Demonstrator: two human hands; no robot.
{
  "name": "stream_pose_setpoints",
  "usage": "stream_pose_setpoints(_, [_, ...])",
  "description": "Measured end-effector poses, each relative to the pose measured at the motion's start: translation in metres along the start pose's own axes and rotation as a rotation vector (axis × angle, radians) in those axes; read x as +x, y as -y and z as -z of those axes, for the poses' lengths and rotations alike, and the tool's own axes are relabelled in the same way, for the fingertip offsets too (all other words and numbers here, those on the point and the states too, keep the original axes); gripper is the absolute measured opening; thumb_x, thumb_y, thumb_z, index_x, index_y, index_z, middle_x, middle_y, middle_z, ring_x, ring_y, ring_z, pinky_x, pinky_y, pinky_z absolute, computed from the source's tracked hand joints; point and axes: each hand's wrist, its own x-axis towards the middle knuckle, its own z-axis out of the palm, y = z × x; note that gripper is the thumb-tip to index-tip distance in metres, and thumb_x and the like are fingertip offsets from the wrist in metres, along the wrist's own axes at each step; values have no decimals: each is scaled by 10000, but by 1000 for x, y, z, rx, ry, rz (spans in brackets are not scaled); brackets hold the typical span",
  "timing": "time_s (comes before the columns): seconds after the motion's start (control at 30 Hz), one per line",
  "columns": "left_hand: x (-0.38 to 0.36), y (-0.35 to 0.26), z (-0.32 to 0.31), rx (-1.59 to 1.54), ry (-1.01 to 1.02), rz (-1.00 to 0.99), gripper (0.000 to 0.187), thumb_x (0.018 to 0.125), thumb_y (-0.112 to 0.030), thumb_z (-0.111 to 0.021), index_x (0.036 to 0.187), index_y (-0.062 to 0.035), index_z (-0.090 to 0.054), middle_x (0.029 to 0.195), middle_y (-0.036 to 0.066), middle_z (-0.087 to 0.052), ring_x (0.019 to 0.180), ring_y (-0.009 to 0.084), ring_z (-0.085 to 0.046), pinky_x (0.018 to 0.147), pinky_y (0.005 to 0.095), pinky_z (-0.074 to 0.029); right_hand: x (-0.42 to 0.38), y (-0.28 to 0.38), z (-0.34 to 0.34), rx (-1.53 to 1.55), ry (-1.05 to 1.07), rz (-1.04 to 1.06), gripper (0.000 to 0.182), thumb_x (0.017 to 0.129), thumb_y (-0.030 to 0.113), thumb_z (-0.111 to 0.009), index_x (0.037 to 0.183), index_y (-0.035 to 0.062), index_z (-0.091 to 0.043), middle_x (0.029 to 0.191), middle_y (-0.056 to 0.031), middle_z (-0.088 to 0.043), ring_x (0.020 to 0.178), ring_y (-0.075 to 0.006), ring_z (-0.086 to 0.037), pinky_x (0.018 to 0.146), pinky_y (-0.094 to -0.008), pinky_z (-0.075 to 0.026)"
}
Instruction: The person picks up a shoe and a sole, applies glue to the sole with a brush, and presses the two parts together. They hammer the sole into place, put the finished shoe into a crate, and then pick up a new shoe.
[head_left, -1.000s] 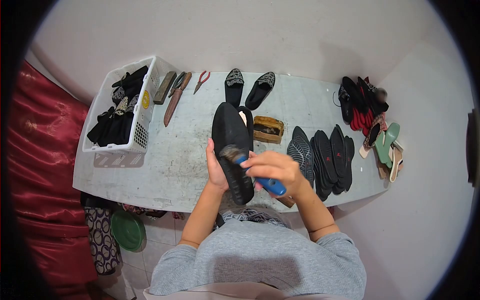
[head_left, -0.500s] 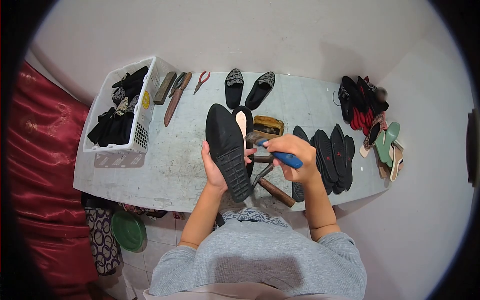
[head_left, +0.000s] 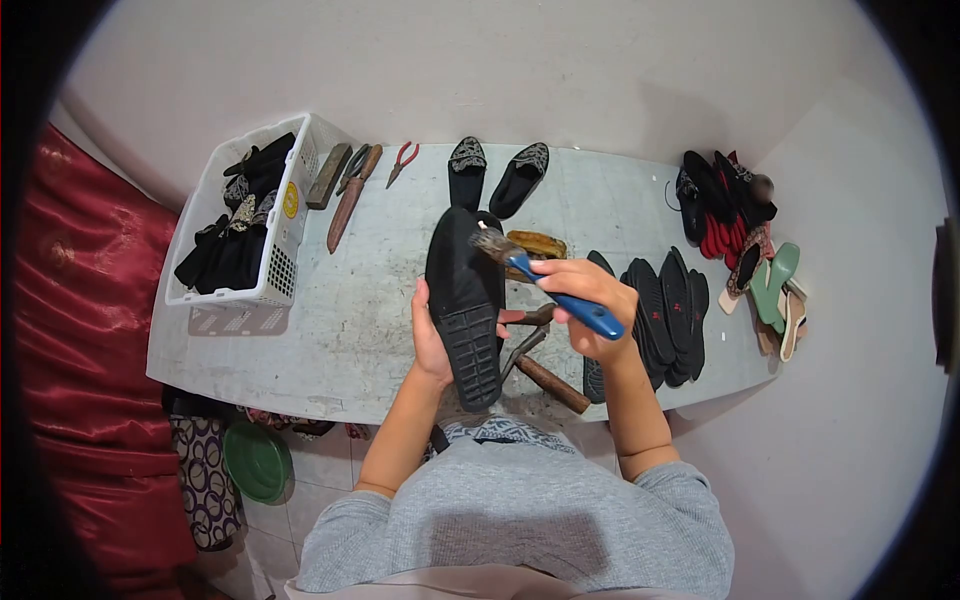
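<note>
My left hand (head_left: 432, 338) holds a black shoe (head_left: 464, 290) sole-up over the middle of the grey table (head_left: 340, 300). My right hand (head_left: 590, 300) grips a blue-handled brush (head_left: 545, 282); its bristles touch the upper right edge of the sole near the toe. Just behind the brush sits a small open tin of brownish glue (head_left: 540, 244). A hammer with a wooden handle (head_left: 548, 378) lies on the table below my right hand.
A white basket (head_left: 250, 215) of black shoe uppers stands at the left. A file, a knife (head_left: 350, 195) and red pliers (head_left: 402, 158) lie behind it. Two black slippers (head_left: 495, 172) sit at the back. Black soles (head_left: 660, 315) and a pile of shoes (head_left: 735, 215) fill the right side.
The brush left the middle of the sole, swung right toward the tin, then came back up to the sole's toe edge. The shoe shifted slightly in my left hand.
</note>
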Motion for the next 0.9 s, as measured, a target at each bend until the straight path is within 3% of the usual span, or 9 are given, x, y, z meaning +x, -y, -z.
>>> stream_pose_setpoints(0.23, [4,-2,-6,-200,-367,22,757,877,-632,-201,1175,-4,-502,1026,150,-603,780,286,-631,686,394,-521,-4,15,-9,119,416,18,302,614,69,-704,907,38,-637,961,-109,-653,812,-276,-637,720,-343,-516])
stream_pose_setpoints(0.3, [-1,-3,9,-67,8,164,769,867,-646,-199,1157,-3,-506,968,154,-615,756,289,-633,713,419,-516,-1,4,-4,143,317,24,296,599,51,-698,889,27,-639,955,-114,-656,786,-273,-641,687,-331,-517])
stream_pose_setpoints(0.37, [-2,-4,0,56,4,143,779,858,-659,-198,1140,-3,-509,916,153,-620,734,296,-633,729,426,-515,8,-5,-3,12,128,89,302,591,22,-697,887,22,-638,945,-139,-653,784,-274,-642,675,-330,-520])
stream_pose_setpoints(0.5, [-3,0,4,-75,172,115,784,871,-640,-191,1249,5,-430,1128,216,-541,741,309,-635,711,426,-528,14,2,-3,-125,195,151,280,620,48,-692,893,21,-635,955,-147,-644,784,-280,-641,677,-337,-524])
stream_pose_setpoints(0.57, [-3,-3,-1,-143,-263,118,732,872,-631,-240,1177,-14,-488,975,124,-609,776,282,-630,767,444,-507,4,6,-12,84,417,231,285,643,99,-697,909,22,-629,966,-147,-638,783,-288,-638,677,-352,-527])
stream_pose_setpoints(0.63, [-1,-9,-20,-215,-407,68,720,869,-634,-251,1175,-29,-493,992,124,-605,800,264,-627,753,432,-515,3,20,-16,59,511,244,305,627,100,-704,912,23,-626,963,-149,-639,782,-293,-638,670,-353,-527])
stream_pose_setpoints(0.73, [-6,-6,4,-13,80,162,723,873,-628,-232,1188,-25,-478,951,157,-612,669,277,-637,643,377,-541,16,-2,-2,-74,216,197,332,587,60,-707,908,23,-630,952,-131,-646,779,-277,-642,653,-337,-523])
stream_pose_setpoints(0.83, [-3,-2,5,16,60,112,778,857,-656,-201,1244,-24,-438,1050,228,-580,665,302,-635,589,374,-534,17,-6,-1,-134,154,143,329,586,62,-719,905,34,-641,950,-123,-651,785,-270,-642,662,-335,-521])
stream_pose_setpoints(0.9, [-1,-4,5,-28,60,140,784,857,-656,-206,1244,-14,-435,1047,223,-582,676,294,-639,592,372,-536,8,3,-11,74,286,88,317,594,50,-711,903,34,-641,937,-125,-652,783,-265,-641,662,-326,-520])
